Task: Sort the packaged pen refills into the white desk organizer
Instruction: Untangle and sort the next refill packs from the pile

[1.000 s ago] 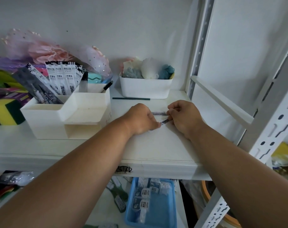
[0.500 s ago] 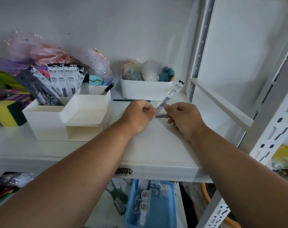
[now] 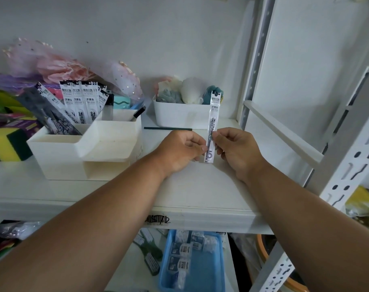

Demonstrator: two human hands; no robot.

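A packaged pen refill point(image 3: 212, 127) is held upright over the shelf point(image 3: 196, 186), pinched from both sides. The left hand point(image 3: 179, 151) has its fingers curled, thumb and forefinger closed on the packet's lower left edge; the right hand point(image 3: 236, 150) pinches the right edge at about the same height. Below the grip, the packet's bottom end hangs just clear of the shelf surface; above the grip, its top reaches in front of the white bin point(image 3: 179, 116) of soft items.

Left of the grip, well apart, the white desk organizer point(image 3: 84, 152) is seen on the same shelf. Its rear left compartment carries a fan of refill packets point(image 3: 82, 100), leaning. The stepped front tray and lower slot appear bare.

Beyond the grip, a dark thin stick point(image 3: 167, 128) lies flat between organizer and bin. Between grip and organizer only the left forearm and bare shelf are noted. Right of the grip stands the perforated rack upright point(image 3: 257, 60). Beneath the grip, on the lower level, a blue tray point(image 3: 213, 270) holds small wrapped items. Far left: a yellow-green sponge point(image 3: 7, 144).
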